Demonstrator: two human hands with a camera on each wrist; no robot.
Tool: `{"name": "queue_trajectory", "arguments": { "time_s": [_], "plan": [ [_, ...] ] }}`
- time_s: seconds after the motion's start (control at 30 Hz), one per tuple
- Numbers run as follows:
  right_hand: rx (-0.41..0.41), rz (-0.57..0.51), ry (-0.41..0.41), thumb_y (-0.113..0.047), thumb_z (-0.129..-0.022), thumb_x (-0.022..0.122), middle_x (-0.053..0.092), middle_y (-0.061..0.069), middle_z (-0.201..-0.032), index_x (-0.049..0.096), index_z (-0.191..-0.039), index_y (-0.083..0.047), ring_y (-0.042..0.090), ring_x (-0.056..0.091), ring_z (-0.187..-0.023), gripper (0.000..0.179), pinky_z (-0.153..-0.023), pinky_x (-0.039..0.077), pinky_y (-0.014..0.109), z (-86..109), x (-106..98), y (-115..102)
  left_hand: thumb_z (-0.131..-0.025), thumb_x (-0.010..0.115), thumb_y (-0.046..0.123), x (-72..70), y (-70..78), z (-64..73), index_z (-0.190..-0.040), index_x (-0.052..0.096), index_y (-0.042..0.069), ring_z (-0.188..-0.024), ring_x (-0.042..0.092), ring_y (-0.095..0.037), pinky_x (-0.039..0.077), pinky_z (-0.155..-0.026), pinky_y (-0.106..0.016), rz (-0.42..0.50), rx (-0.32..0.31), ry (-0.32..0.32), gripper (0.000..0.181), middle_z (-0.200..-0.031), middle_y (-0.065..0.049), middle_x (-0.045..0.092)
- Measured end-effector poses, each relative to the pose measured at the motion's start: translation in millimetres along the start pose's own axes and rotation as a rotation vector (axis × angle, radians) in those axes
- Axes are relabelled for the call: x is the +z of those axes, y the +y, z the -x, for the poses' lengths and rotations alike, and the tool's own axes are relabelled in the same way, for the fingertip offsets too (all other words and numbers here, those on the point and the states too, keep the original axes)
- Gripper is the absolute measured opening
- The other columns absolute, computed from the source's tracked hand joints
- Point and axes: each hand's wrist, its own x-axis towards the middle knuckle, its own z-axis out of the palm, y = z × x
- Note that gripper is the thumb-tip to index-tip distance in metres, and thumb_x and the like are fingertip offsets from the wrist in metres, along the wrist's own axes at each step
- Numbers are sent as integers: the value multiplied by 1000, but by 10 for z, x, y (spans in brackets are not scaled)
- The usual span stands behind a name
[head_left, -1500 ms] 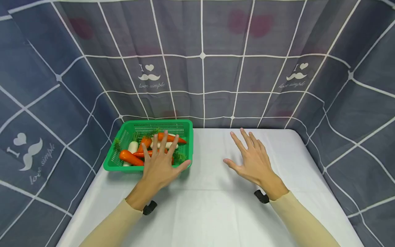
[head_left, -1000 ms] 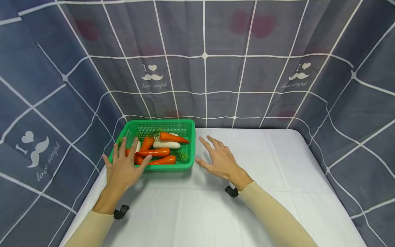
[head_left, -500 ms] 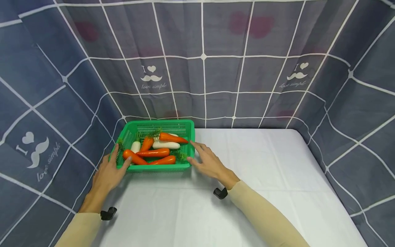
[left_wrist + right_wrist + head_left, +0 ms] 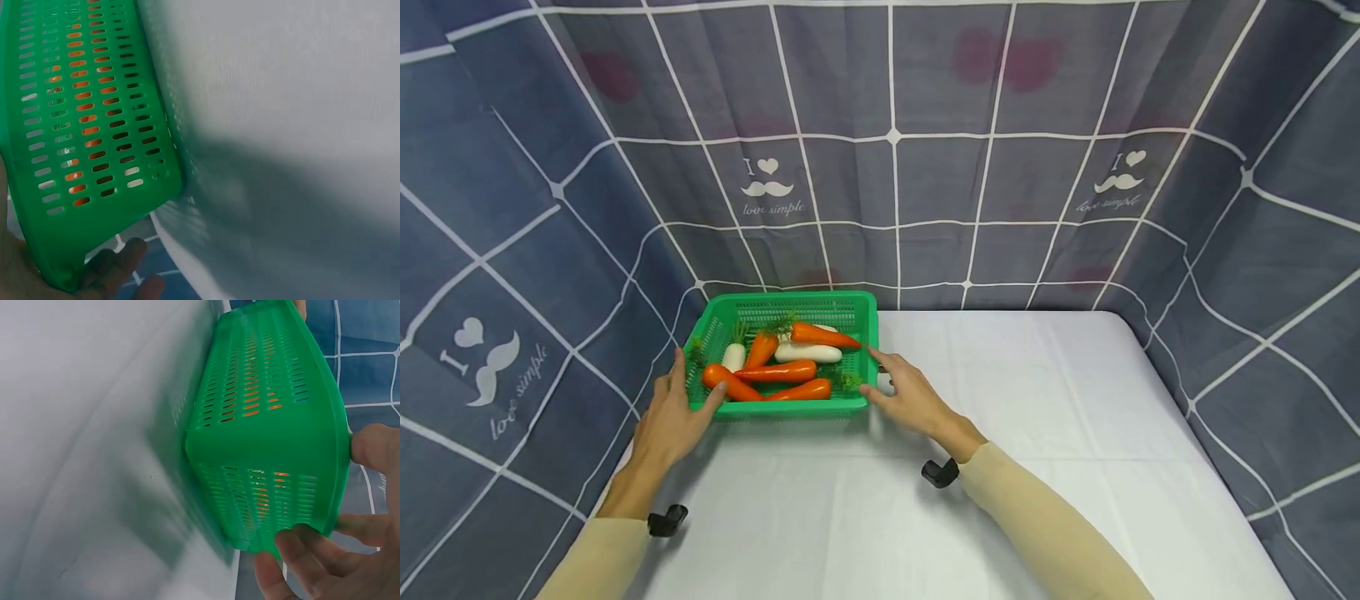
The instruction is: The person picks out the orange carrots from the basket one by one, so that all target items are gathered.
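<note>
A green plastic basket (image 4: 775, 409) stands at the back left of the table. Several orange carrots (image 4: 781, 372) and white radishes (image 4: 808, 353) with leafy green tops lie inside. My left hand (image 4: 666, 421) grips the basket's left end, thumb over the rim at the near corner. In the left wrist view, fingers (image 4: 119, 265) show past the slotted wall's end, under the rim. My right hand (image 4: 913, 404) holds the right end. The right wrist view has its thumb (image 4: 370, 447) on the rim and bent fingers (image 4: 306, 550) against the end wall. Whether the basket's base touches the cloth I cannot tell.
White cloth (image 4: 1037, 400) covers the table, stretching to the right and in front of the basket. Grey-blue checked curtains (image 4: 940, 183) close off the back and both sides. The left curtain (image 4: 587, 350) runs close beside my left hand.
From above the basket, my left hand has moved left and down to its left end; my right hand has come left to its right end. Both now hold it. The basket has shifted very slightly right.
</note>
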Motion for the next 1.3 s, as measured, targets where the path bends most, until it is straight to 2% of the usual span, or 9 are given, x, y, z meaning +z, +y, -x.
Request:
{"name": "queue_trajectory", "arguments": {
  "time_s": [0.07, 0.23, 0.4, 0.6, 0.67, 0.83, 0.97, 1.2, 1.3],
  "plan": [
    [2, 4, 1, -36, -115, 75, 63, 20, -168, 41, -182, -8, 39, 70, -149, 80, -121, 61, 58, 37, -26, 7, -115, 46, 80, 18, 28, 24, -186, -14, 13, -133, 61, -73, 57, -94, -82, 3, 6, 3, 115, -175, -48, 31],
    [14, 40, -14, -38, -115, 76, 66, 17, -165, 41, -182, -7, 36, 70, -147, 82, -122, 60, 59, 150, -101, 48, -112, 51, 82, 92, 101, 97, -186, -7, 6, -121, 69, -66, 62, -85, -72, 28, 8, 22, 120, -174, -47, 35],
    [35, 64, -30, -39, -114, 78, 66, 16, -165, 40, -182, -8, 37, 69, -147, 83, -123, 58, 59, 280, -202, 69, -110, 54, 83, 127, 214, 178, -184, -10, 3, -119, 71, -65, 64, -83, -68, 63, -4, -11, 126, -176, -50, 29],
    [52, 87, -25, -40, -113, 79, 63, 17, -170, 43, -181, -8, 38, 70, -147, 83, -125, 58, 61, 461, -347, 102, -106, 63, 85, 203, 386, 269, -184, -8, 2, -100, 72, -51, 60, -68, -49, 97, -8, -15, 134, -174, -49, 32],
    [49, 92, -21, -40, -113, 79, 63, 17, -171, 43, -181, -7, 38, 70, -147, 83, -124, 58, 62, 522, -396, 113, -104, 66, 86, 232, 440, 301, -185, -7, 3, -96, 71, -48, 58, -66, -46, 107, -9, -11, 136, -173, -47, 34],
    [58, 114, -13, -40, -113, 80, 62, 15, -173, 44, -180, -8, 36, 70, -147, 83, -123, 59, 62, 686, -517, 131, -100, 71, 87, 303, 570, 384, -186, -4, 5, -88, 70, -41, 58, -67, -45, 129, -5, -6, 141, -169, -44, 38],
    [57, 154, 1, -40, -112, 81, 65, 14, -170, 46, -179, -7, 36, 72, -143, 82, -119, 61, 61, 827, -608, 171, -97, 73, 88, 358, 672, 442, -187, -4, 8, -75, 62, -34, 51, -62, -39, 146, 1, -21, 143, -167, -41, 40],
    [82, 181, 14, -37, -108, 85, 69, 13, -165, 50, -177, -8, 35, 74, -141, 83, -116, 62, 61, 1046, -751, 213, -94, 76, 90, 433, 841, 538, -187, -1, 6, -77, 65, -31, 52, -62, -36, 142, 37, -37, 146, -164, -40, 43],
    [84, 195, 19, -37, -108, 86, 70, 13, -164, 50, -177, -8, 35, 74, -140, 82, -116, 62, 61, 1112, -791, 226, -94, 77, 89, 459, 898, 563, -187, 0, 6, -70, 62, -29, 51, -59, -36, 149, 42, -41, 147, -163, -40, 43]
  ]
}}
